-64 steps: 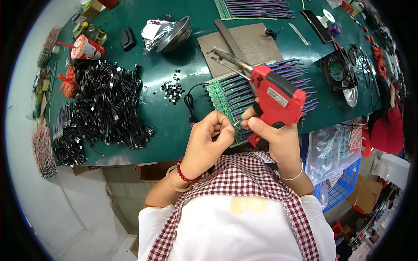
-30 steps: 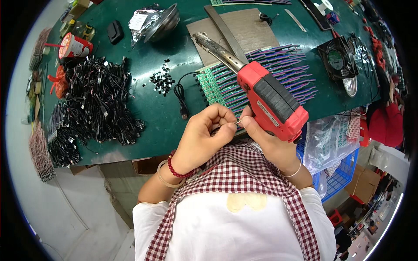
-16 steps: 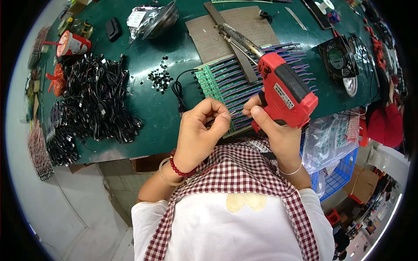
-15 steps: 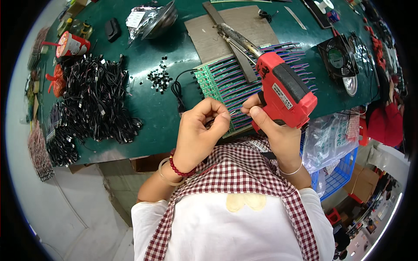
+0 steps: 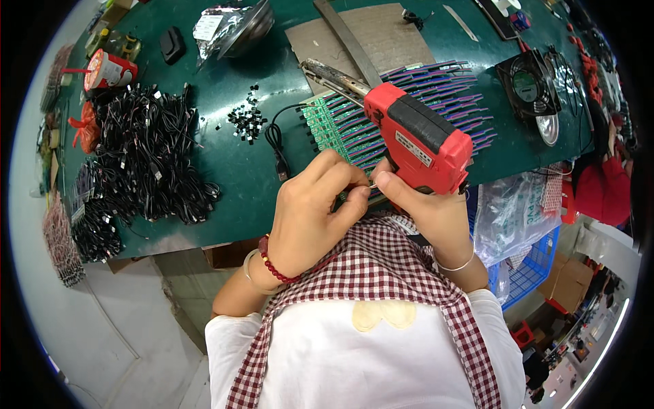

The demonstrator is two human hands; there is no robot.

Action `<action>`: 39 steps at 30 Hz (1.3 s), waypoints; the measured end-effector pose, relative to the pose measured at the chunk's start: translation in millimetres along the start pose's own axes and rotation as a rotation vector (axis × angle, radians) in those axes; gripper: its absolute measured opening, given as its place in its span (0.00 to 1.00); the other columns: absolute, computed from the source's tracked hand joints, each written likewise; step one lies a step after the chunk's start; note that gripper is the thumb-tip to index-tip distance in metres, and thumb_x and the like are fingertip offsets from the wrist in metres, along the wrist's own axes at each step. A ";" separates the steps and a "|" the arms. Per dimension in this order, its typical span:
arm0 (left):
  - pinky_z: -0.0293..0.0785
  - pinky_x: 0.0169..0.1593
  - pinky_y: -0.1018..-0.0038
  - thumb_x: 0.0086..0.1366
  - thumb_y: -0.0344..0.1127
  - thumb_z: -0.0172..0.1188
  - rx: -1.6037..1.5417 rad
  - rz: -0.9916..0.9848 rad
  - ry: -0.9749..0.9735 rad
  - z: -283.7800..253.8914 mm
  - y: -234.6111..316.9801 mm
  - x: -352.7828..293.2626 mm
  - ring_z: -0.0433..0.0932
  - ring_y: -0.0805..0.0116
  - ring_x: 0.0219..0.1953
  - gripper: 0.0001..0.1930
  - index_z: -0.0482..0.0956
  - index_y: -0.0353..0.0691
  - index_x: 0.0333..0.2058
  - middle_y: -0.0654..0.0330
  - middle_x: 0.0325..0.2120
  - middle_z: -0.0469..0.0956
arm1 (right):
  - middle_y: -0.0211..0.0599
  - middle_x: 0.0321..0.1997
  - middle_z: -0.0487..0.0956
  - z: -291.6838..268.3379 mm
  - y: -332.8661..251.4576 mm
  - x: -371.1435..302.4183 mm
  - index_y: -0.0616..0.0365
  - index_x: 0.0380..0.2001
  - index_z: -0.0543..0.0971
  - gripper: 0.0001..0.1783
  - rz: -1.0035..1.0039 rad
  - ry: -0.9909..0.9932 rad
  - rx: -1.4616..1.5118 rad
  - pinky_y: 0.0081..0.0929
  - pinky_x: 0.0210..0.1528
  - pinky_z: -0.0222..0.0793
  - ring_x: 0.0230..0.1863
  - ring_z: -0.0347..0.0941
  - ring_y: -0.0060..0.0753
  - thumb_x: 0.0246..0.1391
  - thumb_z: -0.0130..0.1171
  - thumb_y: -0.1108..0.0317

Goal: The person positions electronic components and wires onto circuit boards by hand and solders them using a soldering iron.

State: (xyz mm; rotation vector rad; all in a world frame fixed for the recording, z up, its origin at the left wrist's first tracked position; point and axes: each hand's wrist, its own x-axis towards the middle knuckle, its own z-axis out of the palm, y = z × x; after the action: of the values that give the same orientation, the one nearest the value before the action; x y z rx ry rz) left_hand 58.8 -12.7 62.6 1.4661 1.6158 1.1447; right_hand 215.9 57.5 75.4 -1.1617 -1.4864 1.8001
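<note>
My right hand [image 5: 426, 208] grips a red and black soldering gun [image 5: 419, 136] whose long metal tip points up and left over the boards. Thumb and index finger of that hand meet at a thin pale wire [image 5: 372, 185]. My left hand [image 5: 320, 204] is closed in a pinch at the other end of this wire, its fingertips nearly touching the right thumb. Beneath the gun lies a panel of green circuit boards [image 5: 319, 126] with rows of purple, blue and dark wires [image 5: 443, 85]. A flat metal bar [image 5: 351, 41] rests across the cardboard [image 5: 398, 37] behind.
Bundles of black cables [image 5: 153, 157] cover the left of the green table [image 5: 225, 177]. Small black parts [image 5: 247, 119] and a USB cable [image 5: 278, 146] lie nearer. A metal bowl [image 5: 252, 27] stands behind, a fan [image 5: 526, 85] at right. A blue basket [image 5: 528, 266] sits beside the table.
The soldering gun has shifted left and tilted with my right hand. My hands have come closer together, their fingertips now almost meeting at the thin wire.
</note>
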 end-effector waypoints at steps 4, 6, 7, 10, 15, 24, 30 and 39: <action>0.64 0.25 0.80 0.56 0.25 0.57 -0.265 0.030 -0.162 -4.2 -9.9 1.8 0.69 0.76 0.22 0.02 0.75 0.33 0.29 0.61 0.25 0.71 | 0.26 0.31 0.78 -10.5 5.5 5.8 0.60 0.33 0.78 0.09 -0.021 0.010 -0.011 0.19 0.38 0.70 0.35 0.73 0.18 0.48 0.65 0.71; 0.66 0.31 0.82 0.61 0.28 0.56 -0.389 -0.078 -0.224 -7.0 -10.5 1.0 0.69 0.78 0.27 0.04 0.74 0.33 0.31 0.63 0.27 0.72 | 0.26 0.31 0.78 -13.0 6.5 8.6 0.61 0.34 0.77 0.10 -0.019 0.012 0.113 0.21 0.39 0.70 0.35 0.74 0.19 0.48 0.65 0.71; 0.66 0.34 0.82 0.63 0.30 0.55 -0.616 -0.234 -0.221 -7.4 -7.1 -0.1 0.69 0.80 0.30 0.05 0.74 0.33 0.31 0.64 0.28 0.72 | 0.27 0.33 0.79 -9.4 1.9 6.5 0.61 0.35 0.77 0.10 -0.055 0.061 0.075 0.22 0.39 0.70 0.36 0.74 0.19 0.48 0.64 0.71; 0.65 0.41 0.82 0.67 0.32 0.52 -0.879 -0.382 -0.236 -6.0 -11.3 -2.4 0.67 0.82 0.35 0.07 0.73 0.33 0.34 0.67 0.31 0.72 | 0.31 0.35 0.78 -8.3 0.4 2.8 0.61 0.38 0.76 0.11 -0.136 0.033 0.002 0.23 0.40 0.71 0.36 0.74 0.21 0.48 0.61 0.75; 0.65 0.41 0.82 0.67 0.31 0.52 -0.895 -0.406 -0.269 -2.3 -5.8 -1.6 0.67 0.83 0.35 0.07 0.73 0.33 0.33 0.67 0.31 0.72 | 0.34 0.35 0.75 -4.8 5.5 -5.0 0.61 0.41 0.73 0.17 -0.210 -0.016 -0.085 0.23 0.39 0.71 0.35 0.75 0.25 0.45 0.60 0.79; 0.62 0.26 0.86 0.58 0.24 0.57 -0.612 -0.373 -0.170 -0.5 -2.6 -2.6 0.66 0.85 0.26 0.02 0.73 0.34 0.30 0.68 0.27 0.72 | 0.34 0.32 0.77 -7.7 2.4 -7.6 0.63 0.41 0.71 0.18 -0.141 -0.005 -0.196 0.21 0.34 0.70 0.31 0.76 0.22 0.45 0.63 0.76; 0.61 0.24 0.84 0.51 0.22 0.58 -0.320 -0.205 -0.106 -0.2 3.9 1.0 0.67 0.81 0.23 0.04 0.73 0.34 0.27 0.65 0.23 0.72 | 0.32 0.33 0.78 -9.0 7.3 -0.6 0.62 0.37 0.74 0.14 -0.197 -0.034 -0.177 0.20 0.32 0.70 0.30 0.74 0.19 0.47 0.64 0.73; 0.68 0.25 0.73 0.48 0.20 0.59 0.032 0.025 0.070 1.1 3.9 2.5 0.73 0.67 0.22 0.06 0.72 0.34 0.27 0.58 0.22 0.72 | 0.25 0.30 0.77 -5.5 -1.7 -5.0 0.61 0.33 0.78 0.07 -0.020 0.039 0.057 0.17 0.34 0.68 0.31 0.71 0.15 0.51 0.63 0.72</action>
State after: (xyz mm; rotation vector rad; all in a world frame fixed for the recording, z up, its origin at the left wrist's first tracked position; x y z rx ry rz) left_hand 61.0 -10.1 65.9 1.4854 1.6749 1.2016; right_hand 222.9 56.6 78.4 -1.1444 -1.4107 1.7848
